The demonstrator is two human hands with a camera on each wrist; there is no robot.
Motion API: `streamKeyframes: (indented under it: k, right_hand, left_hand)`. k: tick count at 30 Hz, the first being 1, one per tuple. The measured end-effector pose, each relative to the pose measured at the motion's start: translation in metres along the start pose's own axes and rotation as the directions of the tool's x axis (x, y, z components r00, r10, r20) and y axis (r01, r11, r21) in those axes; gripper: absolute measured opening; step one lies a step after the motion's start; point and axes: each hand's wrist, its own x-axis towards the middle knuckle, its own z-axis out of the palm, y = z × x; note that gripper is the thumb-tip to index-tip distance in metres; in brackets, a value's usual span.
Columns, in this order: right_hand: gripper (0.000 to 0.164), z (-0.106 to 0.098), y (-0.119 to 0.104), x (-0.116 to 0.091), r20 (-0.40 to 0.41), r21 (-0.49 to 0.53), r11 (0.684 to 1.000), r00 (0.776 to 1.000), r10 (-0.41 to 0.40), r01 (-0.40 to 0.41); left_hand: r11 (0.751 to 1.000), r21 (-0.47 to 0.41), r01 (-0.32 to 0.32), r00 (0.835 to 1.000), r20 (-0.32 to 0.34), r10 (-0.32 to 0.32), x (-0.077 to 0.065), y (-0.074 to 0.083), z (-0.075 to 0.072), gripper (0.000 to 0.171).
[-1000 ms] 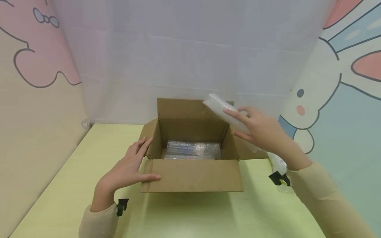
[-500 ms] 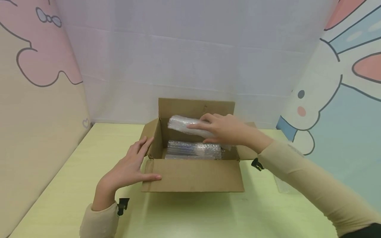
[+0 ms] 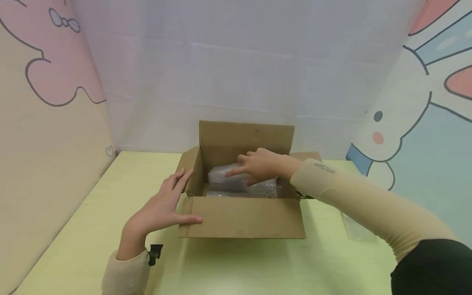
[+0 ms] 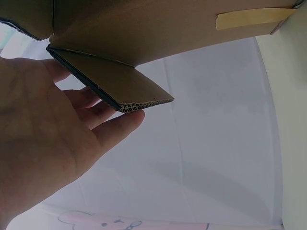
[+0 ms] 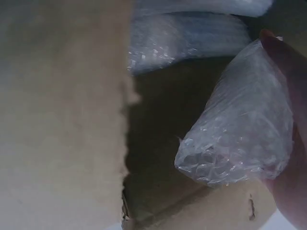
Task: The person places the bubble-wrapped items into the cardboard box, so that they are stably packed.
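A brown cardboard box (image 3: 241, 217) stands with its flaps spread. My left hand (image 3: 158, 209) touches it at the near left corner, fingers along the left flap and thumb on the front flap. In the left wrist view, several fingers lie against that flap (image 4: 110, 76) with little bend. Inside the box, my right hand (image 3: 262, 166) grips a bubble-wrapped bundle (image 5: 240, 124) between thumb and fingers. What the wrap covers cannot be made out. Other bubble-wrapped packages (image 5: 192, 38) lie in the box, partly hidden by the hand and the bundle.
The box sits on a pale yellow-green table (image 3: 236, 270). Behind it hangs a white sheet (image 3: 236, 73). A clear plastic item (image 3: 357, 227) lies at the right of the table, partly behind my sleeve. Walls with cartoon prints rise on both sides.
My right hand has carried the bubble-wrapped bundle from above the right flap leftward and down into the box. The left hand has kept its place on the flaps.
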Motion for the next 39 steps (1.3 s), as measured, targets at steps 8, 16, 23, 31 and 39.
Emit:
streamKeyframes:
  k: [8,16,23,31,39]
  right_hand:
    - [0.079,0.003,0.002,0.009,0.18,0.049,0.999,0.984,-0.009,0.0]
    - [0.082,0.003,-0.002,0.016,0.336,0.122,0.992,0.942,-0.013,-0.03]
    - [0.085,0.003,-0.009,0.019,0.441,0.102,0.993,0.898,0.004,-0.055]
    - [0.079,0.006,-0.009,0.017,0.46,0.073,0.996,0.888,0.004,-0.042]
    - [0.089,-0.001,0.002,0.012,0.446,0.276,0.949,0.895,0.013,-0.152]
  left_hand:
    - [1.0,0.003,0.005,1.0,-0.01,-0.005,0.001,0.005,0.0,0.122]
    - [1.0,0.0,0.006,1.0,-0.017,-0.006,0.0,0.007,-0.002,0.121]
    - [1.0,0.004,0.004,1.0,-0.022,-0.004,-0.001,0.007,-0.003,0.121]
    - [1.0,0.001,0.009,1.0,-0.01,-0.009,0.0,0.007,-0.001,0.121]
    - [1.0,-0.005,0.008,1.0,-0.013,-0.008,-0.001,0.006,-0.001,0.12]
